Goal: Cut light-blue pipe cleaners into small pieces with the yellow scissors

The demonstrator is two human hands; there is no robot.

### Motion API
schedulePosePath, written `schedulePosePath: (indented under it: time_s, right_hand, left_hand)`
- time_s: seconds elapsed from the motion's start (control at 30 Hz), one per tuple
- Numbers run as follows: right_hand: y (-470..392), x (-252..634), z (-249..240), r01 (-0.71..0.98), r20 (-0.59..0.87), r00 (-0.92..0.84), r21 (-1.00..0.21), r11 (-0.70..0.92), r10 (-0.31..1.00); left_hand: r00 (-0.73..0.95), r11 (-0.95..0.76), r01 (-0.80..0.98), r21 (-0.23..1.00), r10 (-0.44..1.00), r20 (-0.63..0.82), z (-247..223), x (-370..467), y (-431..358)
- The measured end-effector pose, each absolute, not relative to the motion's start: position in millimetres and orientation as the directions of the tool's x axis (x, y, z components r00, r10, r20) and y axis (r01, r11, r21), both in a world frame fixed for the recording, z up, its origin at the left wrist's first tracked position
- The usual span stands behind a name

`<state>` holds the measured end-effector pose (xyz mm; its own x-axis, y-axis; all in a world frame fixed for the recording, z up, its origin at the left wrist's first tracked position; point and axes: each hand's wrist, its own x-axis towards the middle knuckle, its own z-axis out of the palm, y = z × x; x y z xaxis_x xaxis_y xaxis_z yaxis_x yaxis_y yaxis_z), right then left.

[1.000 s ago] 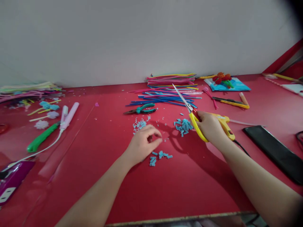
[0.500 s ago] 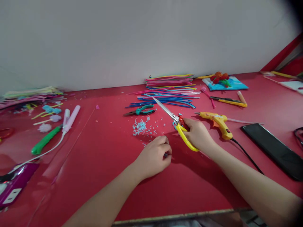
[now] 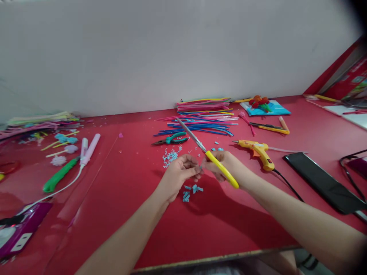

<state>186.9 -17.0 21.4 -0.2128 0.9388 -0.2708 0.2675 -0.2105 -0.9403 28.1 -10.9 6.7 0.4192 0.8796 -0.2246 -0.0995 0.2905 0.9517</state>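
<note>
My left hand point(image 3: 181, 175) pinches a tiny light-blue piece point(image 3: 201, 167) between thumb and finger, close to my right fingertips. My right hand point(image 3: 225, 168) holds the yellow-handled scissors point(image 3: 220, 167), whose closed-looking blades point up and left over the pipe cleaners. Just below the hands lie several light-blue pieces point(image 3: 195, 188). A heap of small blue clippings point(image 3: 169, 157) is beyond my left hand. Other light-blue pieces point(image 3: 218, 149) rest behind my right hand. Some right fingers are partly hidden by the scissors handle.
Teal pliers point(image 3: 170, 139) lie before stacked pipe cleaners point(image 3: 203, 126). A yellow glue gun point(image 3: 259, 152) and black phone point(image 3: 323, 181) are at the right. At the left are a green-handled tool point(image 3: 60, 175), a pink device point(image 3: 88, 152) and a purple box point(image 3: 27, 225).
My hands have come together, and my left fingers now pinch a tiny piece. Light-blue pieces now show below them. The red item by my right fingers is no longer visible. The view has shifted slightly.
</note>
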Motion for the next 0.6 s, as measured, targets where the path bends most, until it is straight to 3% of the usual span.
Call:
schedulePosePath:
  time_s: [0.17,0.3,0.43,0.6]
  right_hand:
    - [-12.0,178.6,15.8,0.175,-0.208,-0.208,-0.969,-0.173,0.956]
    - [-2.9,181.1,9.8,0.207,-0.15,-0.116,-0.971,-0.124,0.982]
    - [0.9,184.7,4.0,0.314,-0.121,-0.079,-0.945,-0.09,0.99]
    - [-2.7,184.3,-12.6,0.391,-0.102,-0.115,-0.919,-0.049,0.988]
  left_hand:
    - [0.407,0.244,-0.087,0.966,0.894,-0.189,13.9,29.5,-3.2]
    - [0.376,0.068,0.168,0.983,0.918,-0.127,6.4,25.0,7.5]
    - [0.27,-0.156,0.476,0.866,0.963,0.026,-1.5,22.8,5.1]
    - [0.357,-0.304,0.566,0.767,0.928,0.105,-0.2,26.6,-6.9]
